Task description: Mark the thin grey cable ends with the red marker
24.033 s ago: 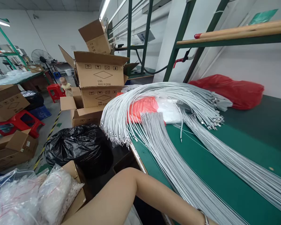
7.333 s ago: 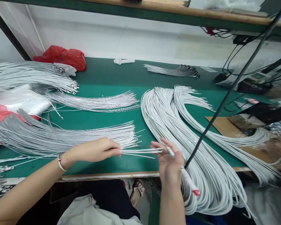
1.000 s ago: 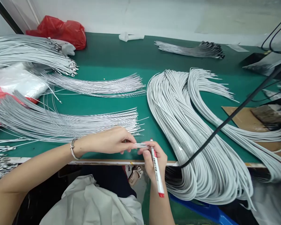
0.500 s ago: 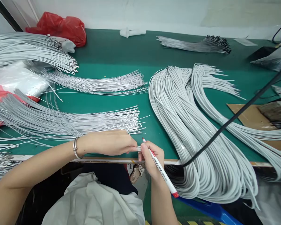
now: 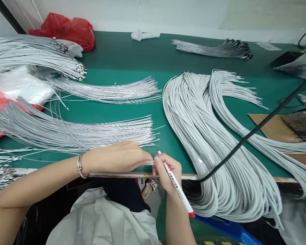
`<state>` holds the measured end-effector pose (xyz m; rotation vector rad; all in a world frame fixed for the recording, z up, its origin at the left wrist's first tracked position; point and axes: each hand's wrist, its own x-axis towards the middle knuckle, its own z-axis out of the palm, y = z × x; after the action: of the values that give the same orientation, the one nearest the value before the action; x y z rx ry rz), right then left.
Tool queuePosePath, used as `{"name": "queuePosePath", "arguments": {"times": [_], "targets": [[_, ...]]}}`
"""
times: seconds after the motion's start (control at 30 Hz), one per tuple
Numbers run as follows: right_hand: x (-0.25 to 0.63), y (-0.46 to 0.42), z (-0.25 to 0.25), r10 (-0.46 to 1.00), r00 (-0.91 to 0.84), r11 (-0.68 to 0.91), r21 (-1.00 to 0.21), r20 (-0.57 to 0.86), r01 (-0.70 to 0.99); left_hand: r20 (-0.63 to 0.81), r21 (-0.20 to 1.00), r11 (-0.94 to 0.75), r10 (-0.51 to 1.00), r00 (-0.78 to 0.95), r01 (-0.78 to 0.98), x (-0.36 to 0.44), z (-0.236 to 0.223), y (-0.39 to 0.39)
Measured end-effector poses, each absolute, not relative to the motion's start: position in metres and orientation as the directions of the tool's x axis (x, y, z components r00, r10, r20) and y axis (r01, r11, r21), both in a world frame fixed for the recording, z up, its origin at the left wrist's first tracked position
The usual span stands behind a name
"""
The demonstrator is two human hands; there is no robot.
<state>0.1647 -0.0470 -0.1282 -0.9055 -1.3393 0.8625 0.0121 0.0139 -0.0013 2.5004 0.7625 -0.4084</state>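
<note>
My right hand (image 5: 168, 172) is closed around a white marker (image 5: 180, 192) with red ends. Its red tip points up and away from me, and the fingertips meet a small whitish piece (image 5: 150, 163) in front of my left hand. My left hand (image 5: 124, 156), a silver bangle at its wrist, pinches the other side of that piece; most of it is hidden, so its kind is unclear. Just beyond my left hand lie the cut ends of a bundle of thin grey wires (image 5: 112, 132). Both hands are over the front edge of the green table (image 5: 177, 153).
A thick looped bundle of grey cables (image 5: 204, 126) hangs over the edge at right, crossed by a black cord (image 5: 244, 136). More wires (image 5: 109, 92) lie behind at left, beside a clear plastic bag (image 5: 22, 86) and a red bag (image 5: 71, 32). Cardboard (image 5: 267, 127) sits far right.
Both hands have shifted slightly to the right, and my left hand's fingers are closer to the right fingertips, so less of the small piece shows. The marker stays in my right hand.
</note>
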Motion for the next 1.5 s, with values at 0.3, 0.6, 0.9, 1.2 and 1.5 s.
{"name": "queuePosePath", "arguments": {"times": [0.3, 0.6, 0.9, 1.2, 1.5], "targets": [[0.161, -0.046, -0.129, 0.910, 0.092, 0.403, -0.915, 0.404, 0.030, -0.414, 0.577, -0.483, 0.521, 0.746, 0.658, 0.019, 0.000, 0.012], [0.164, -0.058, -0.139, 0.775, 0.162, 0.570, -0.787, 0.610, 0.236, -0.486, 0.631, -0.369, 0.498, 0.719, 0.682, 0.016, 0.014, 0.026], [0.147, -0.058, -0.135, 0.731, 0.243, 0.536, -0.757, 0.638, 0.374, -0.481, 0.683, -0.288, 0.514, 0.710, 0.671, 0.022, 0.016, 0.028], [0.141, -0.058, -0.130, 0.656, 0.294, 0.559, -0.709, 0.695, 0.429, -0.419, 0.701, -0.331, 0.526, 0.740, 0.632, 0.029, 0.012, 0.029], [0.142, -0.066, -0.134, 0.649, 0.298, 0.551, -0.702, 0.700, 0.451, -0.365, 0.682, -0.426, 0.505, 0.782, 0.594, 0.038, 0.011, 0.023]]}}
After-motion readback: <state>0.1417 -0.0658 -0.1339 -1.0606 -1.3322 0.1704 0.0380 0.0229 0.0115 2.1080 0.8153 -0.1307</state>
